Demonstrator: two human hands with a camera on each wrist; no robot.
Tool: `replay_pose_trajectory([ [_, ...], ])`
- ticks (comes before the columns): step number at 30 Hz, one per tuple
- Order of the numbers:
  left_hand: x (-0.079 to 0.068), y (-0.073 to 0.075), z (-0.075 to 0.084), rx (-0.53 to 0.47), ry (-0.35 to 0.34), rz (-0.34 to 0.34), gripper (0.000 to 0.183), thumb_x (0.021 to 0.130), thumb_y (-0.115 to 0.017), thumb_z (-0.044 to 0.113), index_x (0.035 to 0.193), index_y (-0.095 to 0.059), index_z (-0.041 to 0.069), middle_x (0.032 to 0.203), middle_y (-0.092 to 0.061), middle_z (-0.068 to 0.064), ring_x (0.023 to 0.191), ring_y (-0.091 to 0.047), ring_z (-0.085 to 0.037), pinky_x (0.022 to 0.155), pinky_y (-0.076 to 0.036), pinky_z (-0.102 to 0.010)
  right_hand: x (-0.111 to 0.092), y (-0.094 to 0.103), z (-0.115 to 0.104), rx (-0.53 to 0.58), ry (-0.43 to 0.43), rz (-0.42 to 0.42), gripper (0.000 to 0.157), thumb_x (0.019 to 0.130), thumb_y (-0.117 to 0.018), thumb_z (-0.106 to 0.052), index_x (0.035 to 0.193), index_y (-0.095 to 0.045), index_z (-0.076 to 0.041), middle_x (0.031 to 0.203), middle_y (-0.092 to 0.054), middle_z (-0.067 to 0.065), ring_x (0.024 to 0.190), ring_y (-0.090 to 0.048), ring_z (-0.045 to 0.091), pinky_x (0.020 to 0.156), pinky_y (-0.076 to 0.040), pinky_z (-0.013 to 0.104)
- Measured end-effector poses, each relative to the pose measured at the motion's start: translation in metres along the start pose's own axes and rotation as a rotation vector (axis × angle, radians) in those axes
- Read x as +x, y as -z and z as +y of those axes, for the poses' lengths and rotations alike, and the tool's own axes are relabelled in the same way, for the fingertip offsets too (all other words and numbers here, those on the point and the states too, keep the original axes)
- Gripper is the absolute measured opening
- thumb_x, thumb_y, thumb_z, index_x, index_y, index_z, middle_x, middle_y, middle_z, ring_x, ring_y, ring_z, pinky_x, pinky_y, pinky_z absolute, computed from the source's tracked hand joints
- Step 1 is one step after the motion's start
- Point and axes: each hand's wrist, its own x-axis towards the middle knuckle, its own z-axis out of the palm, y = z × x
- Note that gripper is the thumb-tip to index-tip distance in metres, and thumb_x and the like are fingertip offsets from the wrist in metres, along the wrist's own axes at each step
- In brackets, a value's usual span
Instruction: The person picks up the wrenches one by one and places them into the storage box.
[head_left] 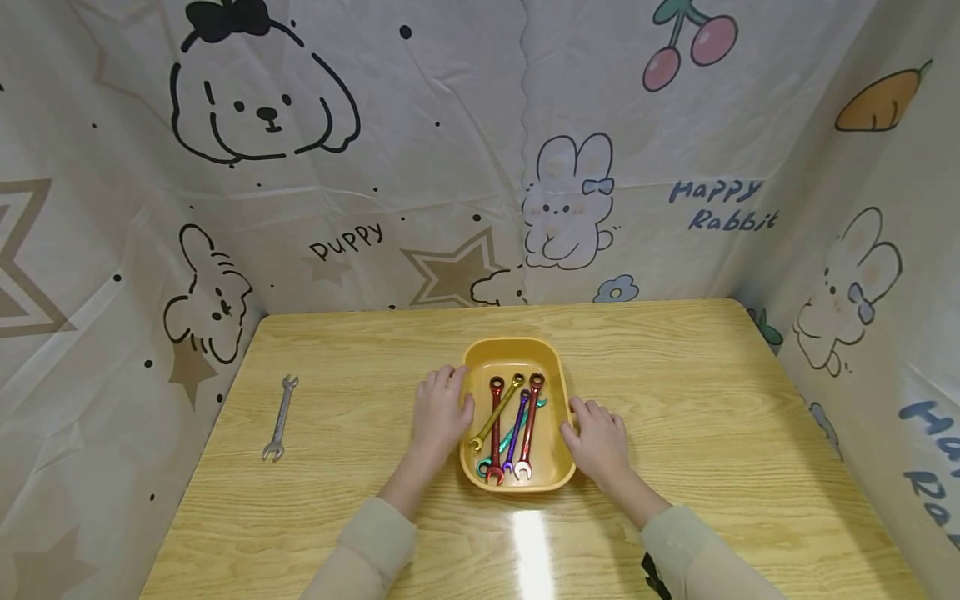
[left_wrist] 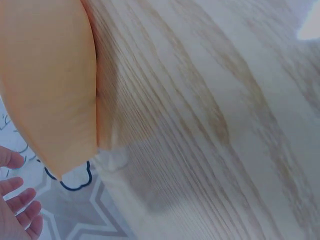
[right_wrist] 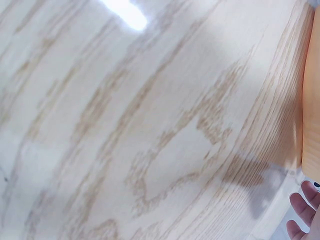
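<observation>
A yellow plastic tray sits mid-table. Inside it lie two red wrenches, a gold wrench, a purple wrench and a teal wrench, partly overlapping. My left hand is at the tray's left side, fingers loosely bent; the left wrist view shows its fingers spread beside the tray wall. On the opposite side is my right hand, its fingers relaxed near the rim. Whether either hand touches the tray cannot be told for certain.
A silver open-ended wrench lies on the left part of the wooden table. Printed cloth hangs behind the table and along both sides. Light glares off the tabletop in front of the tray.
</observation>
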Motion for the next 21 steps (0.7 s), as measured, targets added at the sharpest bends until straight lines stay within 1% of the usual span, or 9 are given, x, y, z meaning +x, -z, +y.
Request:
replay_pose_trajectory([
  [4, -0.001, 0.002, -0.007, 0.001, 0.026, 0.004, 0.038, 0.077, -0.067, 0.015, 0.113, -0.060, 0.006, 0.103, -0.060, -0.013, 0.094, -0.054, -0.029, 0.077, -0.045, -0.041, 0.000, 0.001, 0.000, -0.005, -0.004, -0.006, 0.033, 0.088, -0.051, -0.029, 0.116, -0.053, -0.011, 0.104, -0.059, 0.012, 0.098, -0.054, 0.032, 0.087, -0.036, 0.052],
  [9, -0.002, 0.004, -0.018, 0.002, 0.077, -0.020, 0.040, 0.079, -0.064, 0.015, 0.117, -0.059, 0.006, 0.107, -0.059, -0.015, 0.097, -0.054, -0.031, 0.079, -0.045, -0.043, 0.000, 0.002, -0.001, -0.008, -0.006, -0.012, 0.033, 0.088, -0.051, -0.029, 0.116, -0.052, -0.011, 0.105, -0.059, 0.012, 0.099, -0.054, 0.032, 0.087, -0.036, 0.052],
  [13, -0.003, 0.006, -0.028, 0.001, 0.116, -0.028, 0.040, 0.080, -0.064, 0.014, 0.119, -0.058, 0.006, 0.108, -0.058, -0.015, 0.098, -0.052, -0.032, 0.079, -0.044, -0.044, 0.000, 0.002, -0.001, -0.008, -0.006, -0.009, 0.034, 0.088, -0.051, -0.029, 0.116, -0.053, -0.011, 0.105, -0.059, 0.012, 0.099, -0.054, 0.032, 0.087, -0.036, 0.052],
  [21, -0.008, 0.010, -0.046, 0.008, 0.182, -0.046, 0.043, 0.081, -0.062, 0.015, 0.122, -0.055, 0.005, 0.114, -0.055, -0.017, 0.104, -0.050, -0.034, 0.084, -0.042, -0.046, -0.001, 0.001, -0.001, -0.007, -0.002, -0.004, 0.034, 0.088, -0.050, -0.029, 0.117, -0.052, -0.011, 0.105, -0.059, 0.012, 0.098, -0.054, 0.032, 0.087, -0.036, 0.052],
])
